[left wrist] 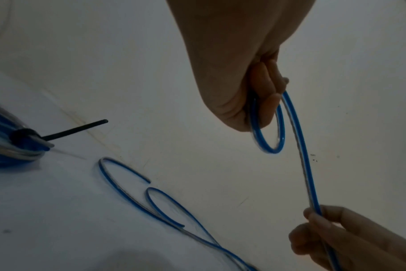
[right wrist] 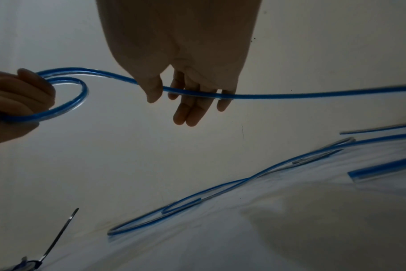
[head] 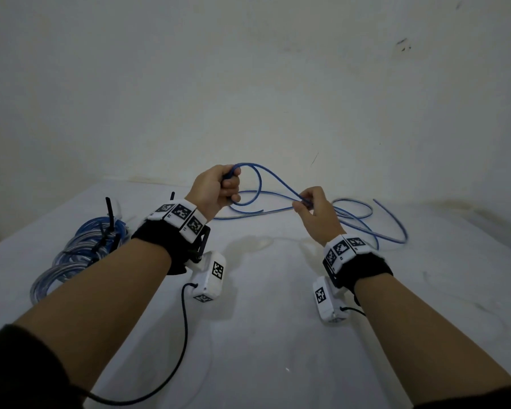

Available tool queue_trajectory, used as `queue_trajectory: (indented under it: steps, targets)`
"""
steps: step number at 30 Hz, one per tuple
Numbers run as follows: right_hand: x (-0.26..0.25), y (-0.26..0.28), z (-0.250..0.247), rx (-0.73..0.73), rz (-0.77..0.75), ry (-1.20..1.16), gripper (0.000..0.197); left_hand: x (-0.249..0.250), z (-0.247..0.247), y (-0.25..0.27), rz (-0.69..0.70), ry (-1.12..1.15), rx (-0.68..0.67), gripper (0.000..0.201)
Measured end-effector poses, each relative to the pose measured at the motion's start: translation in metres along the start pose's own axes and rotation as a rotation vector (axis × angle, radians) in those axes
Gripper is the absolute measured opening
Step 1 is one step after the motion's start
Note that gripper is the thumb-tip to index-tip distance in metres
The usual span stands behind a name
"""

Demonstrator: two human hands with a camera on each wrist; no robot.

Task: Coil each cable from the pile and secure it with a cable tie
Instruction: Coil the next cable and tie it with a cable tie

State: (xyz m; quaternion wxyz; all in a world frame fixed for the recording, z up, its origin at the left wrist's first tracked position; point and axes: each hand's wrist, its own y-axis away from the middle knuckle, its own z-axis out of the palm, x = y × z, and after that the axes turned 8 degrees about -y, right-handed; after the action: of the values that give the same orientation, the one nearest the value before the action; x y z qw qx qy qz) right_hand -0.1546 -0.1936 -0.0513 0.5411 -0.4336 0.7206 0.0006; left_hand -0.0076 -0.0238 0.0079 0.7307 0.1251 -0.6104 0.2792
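While our left hand grips a small loop of thin blue plastic cable, our right hand pinches it.
Left fingers curl around the loop; tied blue coils lie at nine o'clock on the white tabletop.

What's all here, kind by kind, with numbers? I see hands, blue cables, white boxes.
Hands: 2, left hand, right hand
Blue cable in both hands' grip: 1
White box-shaped wrist cameras: 2, left wrist camera, right wrist camera
Heap of tied blue coils: 1
Total: 6; the loose blue cables on the table overlap, uncountable.
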Motion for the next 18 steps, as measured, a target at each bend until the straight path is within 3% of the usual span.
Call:
queue_trajectory:
  steps: [5, 10, 15, 18]
  targets:
    - [0.018, -0.002, -0.014, 0.135, -0.02, 0.184, 0.016, 0.006, -0.009, -0.005, 0.059, 0.261, 0.045, 0.033]
    - [0.019, -0.006, -0.013, 0.125, -0.013, 0.201, 0.022, 0.011, -0.004, -0.005, 0.139, 0.394, 0.003, 0.032]
    - [-0.007, -0.009, 0.001, 0.003, -0.088, 0.162, 0.028, 0.014, 0.015, -0.007, 0.228, 0.351, -0.032, 0.027]
    - [-0.023, -0.008, 0.01, -0.102, -0.147, 0.183, 0.028, 0.013, 0.025, -0.009, 0.285, 0.157, 0.0, 0.024]
